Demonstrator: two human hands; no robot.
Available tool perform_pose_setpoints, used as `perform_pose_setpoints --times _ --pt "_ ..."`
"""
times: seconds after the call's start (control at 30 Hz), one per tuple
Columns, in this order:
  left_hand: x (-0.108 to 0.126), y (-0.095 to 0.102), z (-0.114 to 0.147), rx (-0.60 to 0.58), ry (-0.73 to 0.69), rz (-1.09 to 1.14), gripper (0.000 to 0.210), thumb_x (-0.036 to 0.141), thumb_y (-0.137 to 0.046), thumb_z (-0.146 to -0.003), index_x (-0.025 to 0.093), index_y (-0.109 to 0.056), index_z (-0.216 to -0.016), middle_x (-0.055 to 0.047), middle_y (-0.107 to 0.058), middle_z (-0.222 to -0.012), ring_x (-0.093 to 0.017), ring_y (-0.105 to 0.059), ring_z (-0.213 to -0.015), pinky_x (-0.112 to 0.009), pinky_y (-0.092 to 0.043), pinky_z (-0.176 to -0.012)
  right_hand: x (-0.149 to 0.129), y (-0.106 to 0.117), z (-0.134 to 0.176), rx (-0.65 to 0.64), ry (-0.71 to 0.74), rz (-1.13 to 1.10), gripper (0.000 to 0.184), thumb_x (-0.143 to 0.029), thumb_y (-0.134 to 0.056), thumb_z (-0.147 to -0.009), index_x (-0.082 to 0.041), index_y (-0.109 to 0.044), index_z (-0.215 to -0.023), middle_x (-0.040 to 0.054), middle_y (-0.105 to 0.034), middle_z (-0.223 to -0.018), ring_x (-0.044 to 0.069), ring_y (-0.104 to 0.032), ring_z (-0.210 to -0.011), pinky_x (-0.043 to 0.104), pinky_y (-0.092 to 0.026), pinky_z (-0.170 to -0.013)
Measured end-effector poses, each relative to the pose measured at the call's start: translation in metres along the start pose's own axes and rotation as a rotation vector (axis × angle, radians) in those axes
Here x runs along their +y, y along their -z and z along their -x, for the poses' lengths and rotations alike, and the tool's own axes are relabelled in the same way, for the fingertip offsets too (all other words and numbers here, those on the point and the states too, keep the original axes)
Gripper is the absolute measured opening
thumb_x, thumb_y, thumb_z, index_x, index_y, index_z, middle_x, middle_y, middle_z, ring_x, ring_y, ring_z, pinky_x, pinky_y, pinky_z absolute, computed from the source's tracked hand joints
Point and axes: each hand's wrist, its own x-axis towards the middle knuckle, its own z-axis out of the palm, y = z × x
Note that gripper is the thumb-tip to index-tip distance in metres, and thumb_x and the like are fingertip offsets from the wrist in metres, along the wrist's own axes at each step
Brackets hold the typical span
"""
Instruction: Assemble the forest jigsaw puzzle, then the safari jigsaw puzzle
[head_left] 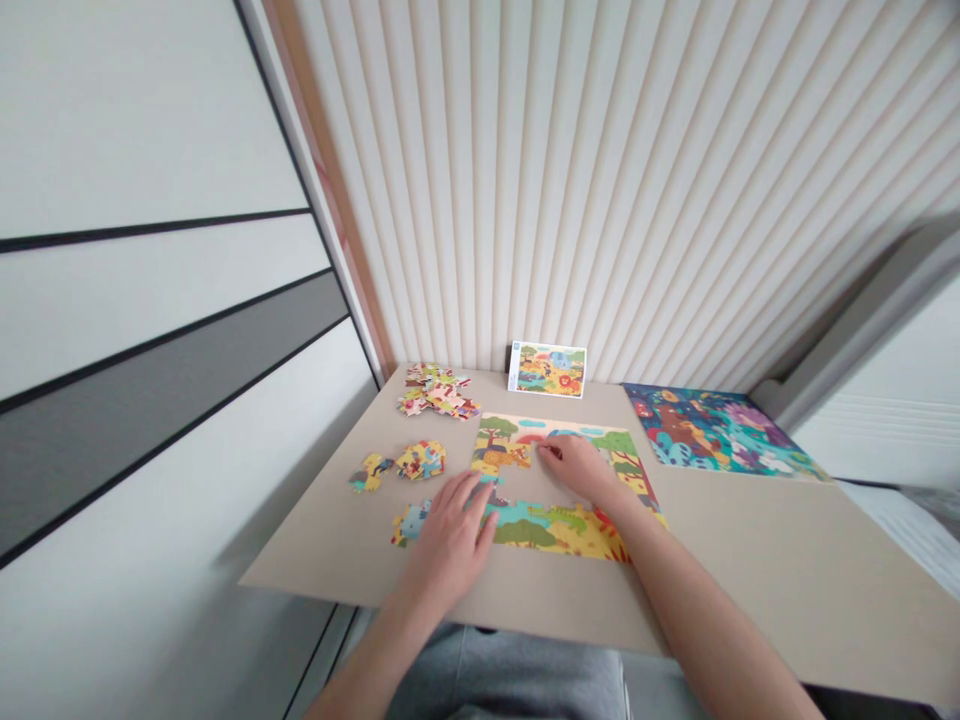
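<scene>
A partly assembled jigsaw puzzle (529,535) of jungle animals lies before me, its border joined around a bare patch of table. My left hand (454,530) rests at its lower left with fingers stretched out, the fingertips at the blue area. A group of pieces with blue parts (411,522) lies beside that hand, partly covered by it. Over the upper middle of the puzzle, my right hand (574,462) is pinched, with a small dark-edged puzzle piece (551,452) at its fingertips, mostly hidden. The right forearm covers part of the puzzle's right side.
Two small piles of loose pieces (421,460) (370,472) lie to the left. Farther back is a bigger heap of pieces (435,390). A picture card (551,369) stands against the ribbed wall. Another, dark-coloured puzzle (720,430) lies at the right on the table (750,550).
</scene>
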Motion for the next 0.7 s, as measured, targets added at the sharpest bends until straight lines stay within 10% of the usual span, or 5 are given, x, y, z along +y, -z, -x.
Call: perform_pose_setpoints --times 0.3,0.7 --pt "-0.112 0.024 -0.024 -0.166 0.191 -0.135 0.051 0.041 -0.063 -0.090 0.022 -0.057 -0.137 -0.016 -0.057 -0.141 -0.036 -0.053 -0.129 -0.052 -0.042 -0.109 -0.002 -0.003 0.004 0.002 -0.049 0.080 0.037 -0.034 -0.040 -0.102 -0.023 -0.076 -0.100 0.0077 -0.076 -0.102 0.021 -0.068 -0.092 0.025 -0.038 -0.072" --pt "-0.148 0.019 -0.025 -0.097 0.275 -0.034 0.050 0.041 -0.058 -0.091 0.021 -0.056 -0.137 -0.013 -0.062 -0.131 -0.030 -0.058 -0.122 -0.045 -0.043 -0.108 -0.004 -0.004 0.005 -0.013 -0.070 0.109 0.038 -0.036 -0.039 -0.102 -0.024 -0.075 -0.108 0.0079 -0.076 -0.106 0.021 -0.068 -0.095 0.025 -0.039 -0.075"
